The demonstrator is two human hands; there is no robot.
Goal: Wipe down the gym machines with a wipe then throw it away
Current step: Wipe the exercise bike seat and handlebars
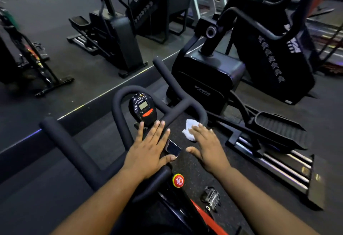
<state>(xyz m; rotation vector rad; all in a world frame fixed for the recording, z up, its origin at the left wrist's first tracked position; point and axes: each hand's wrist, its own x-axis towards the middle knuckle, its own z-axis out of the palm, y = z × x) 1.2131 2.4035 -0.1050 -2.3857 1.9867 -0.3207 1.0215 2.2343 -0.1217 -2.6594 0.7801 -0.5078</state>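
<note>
The white wipe [189,129] sits crumpled under the fingertips of the right hand [206,147], just below the right curve of the spin bike's black padded handlebar [185,104]. The right hand's fingers are extended over the wipe, thumb splayed to the side; whether they press it against the bar or merely carry it toward it cannot be told from this angle. The left hand [148,151] lies flat with straight fingers on the centre of the handlebar stem, its fingertips near the base of the small console [143,109] with its grey screen and orange button, holding nothing. A red and yellow resistance knob [178,180] stands on the frame just below the hands, and a pedal [212,197] shows lower right.

The step in hand appears to be wiping this bike's handlebar, with the left hand steadying. The next move likely calls for closing the right fingers around the bar with the wipe between and drawing it along the padded curve. Beyond the bike stand an elliptical machine [209,78] and further machines on the dark rubber floor [74,78], seemingly still to be done.
</note>
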